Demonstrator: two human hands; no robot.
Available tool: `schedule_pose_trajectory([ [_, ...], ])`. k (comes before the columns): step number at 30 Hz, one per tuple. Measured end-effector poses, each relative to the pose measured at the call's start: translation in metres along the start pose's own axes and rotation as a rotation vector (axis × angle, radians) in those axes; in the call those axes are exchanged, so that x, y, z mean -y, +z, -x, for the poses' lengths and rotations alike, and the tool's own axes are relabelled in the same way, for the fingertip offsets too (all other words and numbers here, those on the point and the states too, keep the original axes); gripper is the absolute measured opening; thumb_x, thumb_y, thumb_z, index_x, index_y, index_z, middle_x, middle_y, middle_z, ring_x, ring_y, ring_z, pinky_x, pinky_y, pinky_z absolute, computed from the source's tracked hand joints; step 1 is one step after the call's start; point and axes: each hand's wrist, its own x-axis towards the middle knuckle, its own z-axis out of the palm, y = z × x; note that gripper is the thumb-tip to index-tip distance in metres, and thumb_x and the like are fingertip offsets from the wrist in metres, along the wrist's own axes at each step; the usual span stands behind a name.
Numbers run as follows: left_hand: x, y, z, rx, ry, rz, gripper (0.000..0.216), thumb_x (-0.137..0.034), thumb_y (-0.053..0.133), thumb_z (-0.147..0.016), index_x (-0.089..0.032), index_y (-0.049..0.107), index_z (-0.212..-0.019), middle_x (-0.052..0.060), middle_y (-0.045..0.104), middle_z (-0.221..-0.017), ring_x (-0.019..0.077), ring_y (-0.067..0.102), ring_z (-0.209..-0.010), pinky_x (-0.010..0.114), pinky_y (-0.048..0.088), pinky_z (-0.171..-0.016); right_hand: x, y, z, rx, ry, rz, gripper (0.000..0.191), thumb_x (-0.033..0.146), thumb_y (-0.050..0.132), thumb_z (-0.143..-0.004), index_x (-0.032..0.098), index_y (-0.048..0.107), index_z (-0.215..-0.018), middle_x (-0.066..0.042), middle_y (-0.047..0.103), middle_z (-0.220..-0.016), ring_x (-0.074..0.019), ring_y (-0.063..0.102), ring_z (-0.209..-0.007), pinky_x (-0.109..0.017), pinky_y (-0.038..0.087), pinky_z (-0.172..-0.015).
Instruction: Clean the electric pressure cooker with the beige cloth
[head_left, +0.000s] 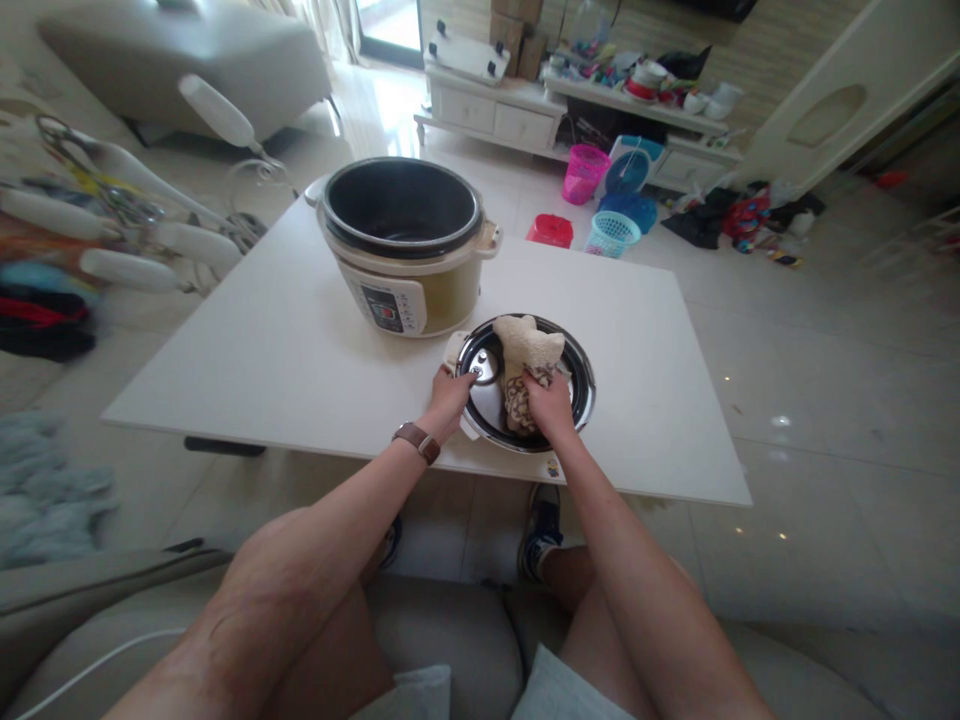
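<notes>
Fingers of the right hand [550,402] clamp a beige cloth [525,362], while the left hand [448,392] grips the rim at nine o'clock of an upturned cooker lid [577,385]. On the white table [285,350], the open pressure cooker [405,245] stands at eleven o'clock of the lid, just beside it.

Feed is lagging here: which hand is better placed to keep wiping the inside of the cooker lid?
Right. The right hand already grips the cloth pressed inside the lid, while the left hand steadies its rim, probably best left there.
</notes>
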Motion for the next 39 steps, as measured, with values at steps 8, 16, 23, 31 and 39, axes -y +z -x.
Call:
schedule_pose_trajectory([
  [8,-0.001,-0.001,0.001,0.003,-0.014,-0.002,0.042,-0.013,0.083,-0.068,-0.015,0.070,-0.108,0.011,0.079,-0.105,0.0252,0.074,-0.098,0.043,0.056,-0.099,-0.003,0.000,-0.002,0.001,-0.004,0.002,0.031,0.045,0.065,-0.086,0.021,0.077,-0.103,-0.014,0.082,-0.111,-0.0355,0.073,-0.113,-0.049,0.054,-0.105],
  [16,-0.001,0.001,0.001,0.019,-0.013,0.018,0.042,-0.014,0.081,-0.070,-0.014,0.070,-0.110,0.012,0.079,-0.108,0.0249,0.074,-0.098,0.042,0.056,-0.099,-0.001,0.001,0.000,0.005,-0.014,0.014,0.034,0.045,0.062,-0.087,0.020,0.077,-0.105,-0.014,0.082,-0.111,-0.0355,0.073,-0.109,-0.050,0.055,-0.103],
  [23,-0.001,0.001,0.001,0.013,-0.009,0.008,0.041,-0.013,0.080,-0.070,-0.016,0.070,-0.110,0.009,0.078,-0.103,0.0250,0.073,-0.102,0.041,0.055,-0.102,0.019,-0.040,-0.003,-0.143,-0.174,0.117,0.036,0.033,0.055,-0.088,0.023,0.075,-0.116,-0.009,0.081,-0.104,-0.0345,0.072,-0.110,-0.046,0.055,-0.101],
  [31,-0.009,0.009,0.009,0.128,0.004,0.163,0.040,-0.044,0.079,-0.090,-0.018,0.069,-0.119,0.011,0.079,-0.120,0.0245,0.073,-0.115,0.035,0.057,-0.100,0.013,-0.028,0.004,0.237,-0.296,0.276,0.069,0.010,0.057,-0.074,0.028,0.072,-0.140,-0.007,0.069,-0.149,-0.0376,0.056,-0.147,-0.057,0.044,-0.123],
  [39,-0.017,0.008,0.009,0.155,-0.068,0.199,0.051,-0.055,0.078,-0.092,-0.016,0.067,-0.123,0.014,0.079,-0.118,0.0253,0.075,-0.110,0.039,0.059,-0.098,-0.009,-0.053,-0.003,0.604,-0.189,0.416,0.052,0.008,0.066,-0.064,0.033,0.086,-0.104,-0.002,0.079,-0.133,-0.0380,0.071,-0.127,-0.052,0.054,-0.112],
])
